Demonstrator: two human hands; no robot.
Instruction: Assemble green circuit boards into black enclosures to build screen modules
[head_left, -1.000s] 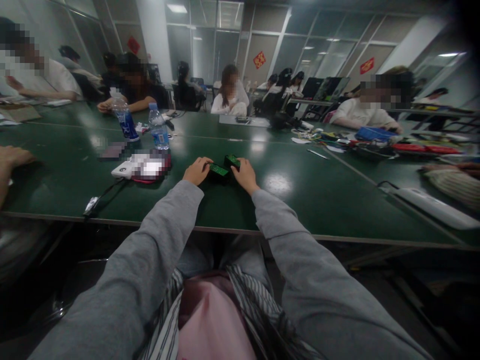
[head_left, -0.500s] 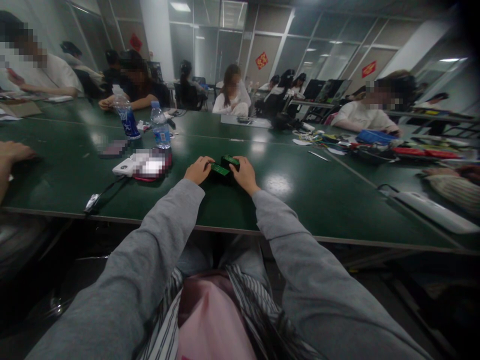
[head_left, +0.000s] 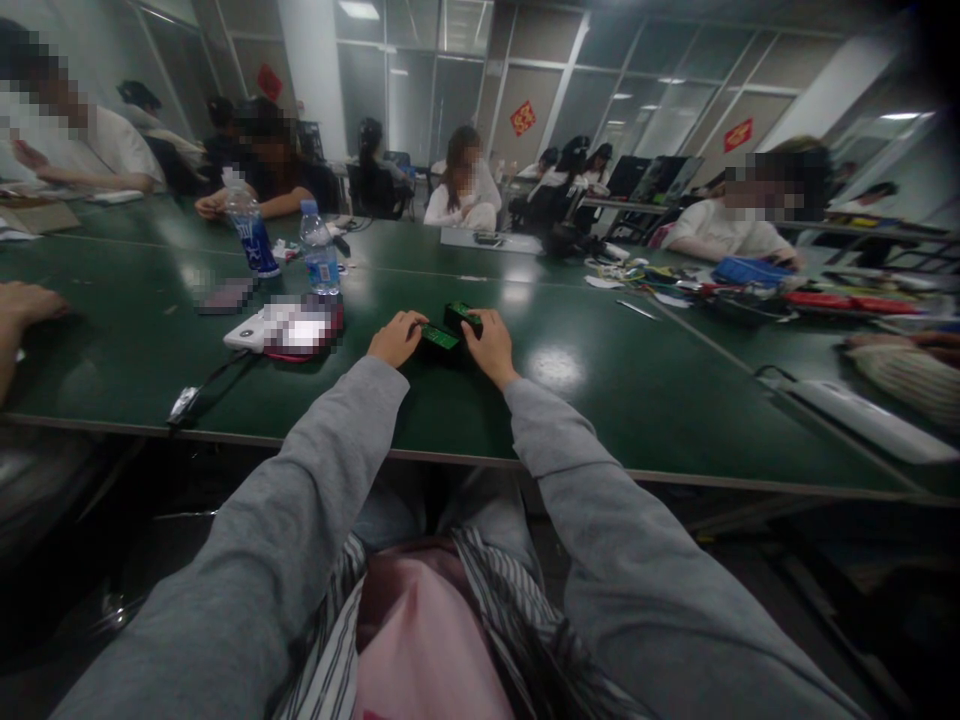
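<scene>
At the middle of the green table [head_left: 360,400], my left hand [head_left: 396,338] pinches the left end of a green circuit board [head_left: 440,338], which lies nearly flat with a dark side below its edge. Just right of it, my right hand [head_left: 490,345] grips a black block with a green board on top [head_left: 459,316], its thumb against the near side. A narrow gap separates the two pieces. Fine detail on both boards is too small to read.
Left of my hands lie a phone [head_left: 306,330] and a white power bank [head_left: 246,332] with a cable. Two water bottles [head_left: 321,255] stand behind them. Tangled wires and tools [head_left: 675,280] cover the right. A power strip [head_left: 870,415] lies near another person's sleeve [head_left: 911,372].
My right hand has turned the black block slightly, so its far left corner has swung up and away from the left board. My left hand has barely moved.
</scene>
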